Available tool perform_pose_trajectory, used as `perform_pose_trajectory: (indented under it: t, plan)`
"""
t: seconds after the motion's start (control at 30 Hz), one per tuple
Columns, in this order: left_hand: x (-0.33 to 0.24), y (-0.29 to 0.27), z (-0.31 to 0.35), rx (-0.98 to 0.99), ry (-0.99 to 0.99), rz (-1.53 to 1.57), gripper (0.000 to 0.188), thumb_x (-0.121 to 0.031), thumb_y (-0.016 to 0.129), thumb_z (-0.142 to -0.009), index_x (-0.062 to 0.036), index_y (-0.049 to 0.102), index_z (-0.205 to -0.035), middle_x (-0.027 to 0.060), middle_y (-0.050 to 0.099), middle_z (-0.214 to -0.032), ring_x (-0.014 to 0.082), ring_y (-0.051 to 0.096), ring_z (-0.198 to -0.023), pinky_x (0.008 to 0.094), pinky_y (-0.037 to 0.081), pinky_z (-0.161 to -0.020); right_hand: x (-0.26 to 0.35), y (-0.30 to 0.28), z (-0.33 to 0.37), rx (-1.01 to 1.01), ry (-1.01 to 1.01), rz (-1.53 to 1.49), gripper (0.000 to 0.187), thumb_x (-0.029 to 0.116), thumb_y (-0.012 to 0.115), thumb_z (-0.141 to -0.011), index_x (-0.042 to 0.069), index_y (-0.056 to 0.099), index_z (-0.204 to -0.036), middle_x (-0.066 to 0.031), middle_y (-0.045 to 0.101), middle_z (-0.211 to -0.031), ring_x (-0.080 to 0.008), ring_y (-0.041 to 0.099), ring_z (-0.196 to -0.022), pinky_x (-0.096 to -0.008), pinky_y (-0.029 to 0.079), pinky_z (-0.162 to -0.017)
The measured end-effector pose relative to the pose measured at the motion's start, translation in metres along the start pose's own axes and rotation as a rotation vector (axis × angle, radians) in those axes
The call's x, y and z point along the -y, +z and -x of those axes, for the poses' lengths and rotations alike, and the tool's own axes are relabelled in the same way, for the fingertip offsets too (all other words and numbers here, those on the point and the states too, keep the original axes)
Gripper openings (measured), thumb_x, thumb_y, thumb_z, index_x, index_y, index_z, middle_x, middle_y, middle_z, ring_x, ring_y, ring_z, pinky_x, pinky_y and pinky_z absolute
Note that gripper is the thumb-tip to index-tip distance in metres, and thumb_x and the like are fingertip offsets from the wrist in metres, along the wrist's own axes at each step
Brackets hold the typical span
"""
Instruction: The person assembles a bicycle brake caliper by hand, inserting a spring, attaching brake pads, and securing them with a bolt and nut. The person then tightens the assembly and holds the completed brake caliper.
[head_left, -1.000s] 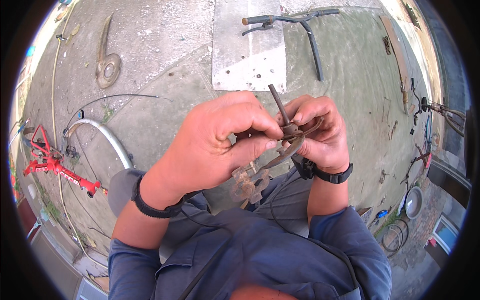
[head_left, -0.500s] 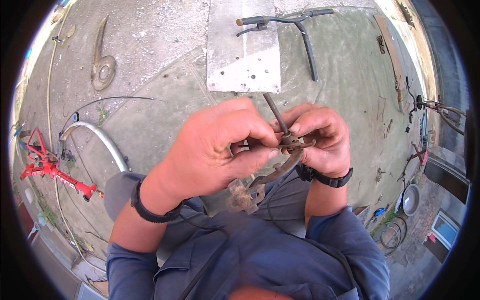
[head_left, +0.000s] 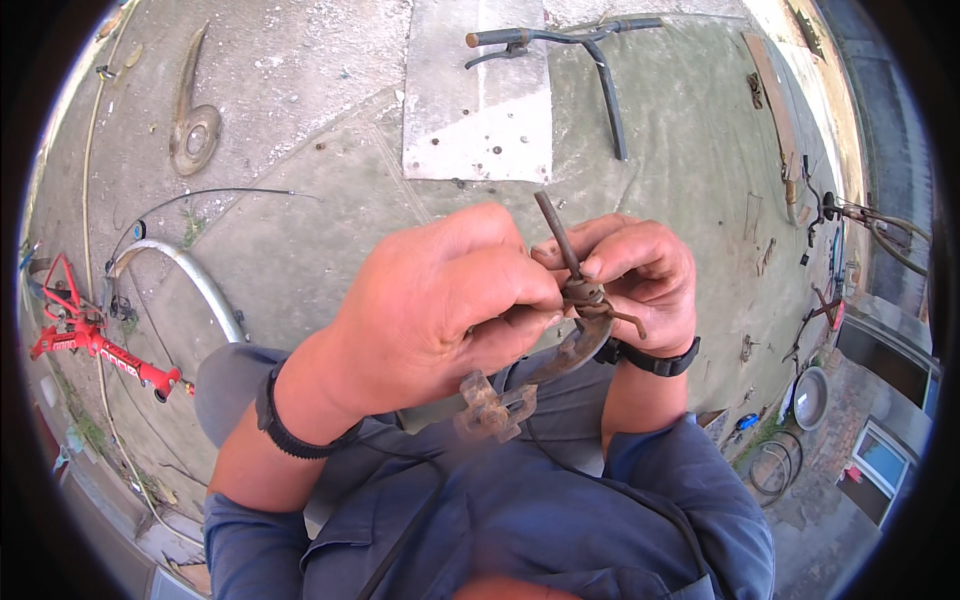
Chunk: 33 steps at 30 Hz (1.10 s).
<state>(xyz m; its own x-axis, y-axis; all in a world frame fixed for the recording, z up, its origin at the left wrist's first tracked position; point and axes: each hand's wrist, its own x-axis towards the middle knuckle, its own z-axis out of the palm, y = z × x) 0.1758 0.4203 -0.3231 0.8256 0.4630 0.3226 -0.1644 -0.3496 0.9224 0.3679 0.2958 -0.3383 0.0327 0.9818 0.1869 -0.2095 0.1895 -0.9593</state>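
A rusty brake caliper arm [head_left: 565, 357] hangs tilted between my hands, its clamp-like bracket [head_left: 495, 408] low over my lap. From its collar a long bolt [head_left: 557, 232] sticks up and away from me. My right hand [head_left: 640, 275] is closed around the bolt's base and collar, thumb against the metal. Curled beside the collar, my left hand [head_left: 460, 300] pinches at a thin rusty wire [head_left: 630, 322], whose bent free end pokes out below the right fingers. Left fingertips hide the wire's other end.
Ahead lie a handlebar [head_left: 605, 85] and a pale board [head_left: 475, 135]. At left are a red bicycle frame [head_left: 105, 350], a curved silver mudguard [head_left: 185, 265] and a black cable [head_left: 225, 190]. A metal bowl [head_left: 810, 398] sits at far right.
My left hand has rolled inward, closer to the collar. The wire has swung round, so its bent end now points down and right. My right hand keeps its hold.
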Motion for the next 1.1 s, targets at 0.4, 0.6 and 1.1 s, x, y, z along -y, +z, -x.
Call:
perform_pose_trajectory:
  t: [0.4,0.6,1.1]
  plan:
    - [-0.002,0.0,0.002,-0.004,-0.039,0.079,0.02,-0.002,0.076,-0.074,-0.0109,0.067,-0.089,0.0043,0.053,-0.073,0.0211,0.055,-0.06,0.031,0.043,-0.053,0.006,0.0,-0.001,-0.001,0.019,0.115,0.038,-0.019,0.07,-0.066,0.005,0.067,-0.096,-0.0209,0.07,-0.108,-0.0323,0.069,-0.103,-0.0368,0.059,-0.083]
    - [-0.002,-0.002,0.002,-0.001,-0.066,0.096,0.018,-0.002,0.075,-0.075,-0.0101,0.067,-0.089,0.0054,0.053,-0.073,0.0214,0.055,-0.061,0.0313,0.043,-0.053,0.006,0.002,-0.001,-0.012,0.088,0.038,0.04,-0.017,0.07,-0.07,0.004,0.066,-0.104,-0.0222,0.068,-0.113,-0.0318,0.069,-0.105,-0.0362,0.059,-0.084]
    - [0.005,0.003,0.006,-0.077,-0.572,0.496,0.02,0.003,0.069,-0.086,-0.0012,0.061,-0.104,0.0015,0.064,-0.09,0.0063,0.062,-0.076,0.0194,0.049,-0.064,-0.048,0.014,0.0,-0.228,0.072,-0.366,0.043,0.009,0.075,-0.084,-0.002,0.061,-0.123,-0.0155,0.061,-0.121,-0.0237,0.064,-0.106,-0.0351,0.054,-0.087]
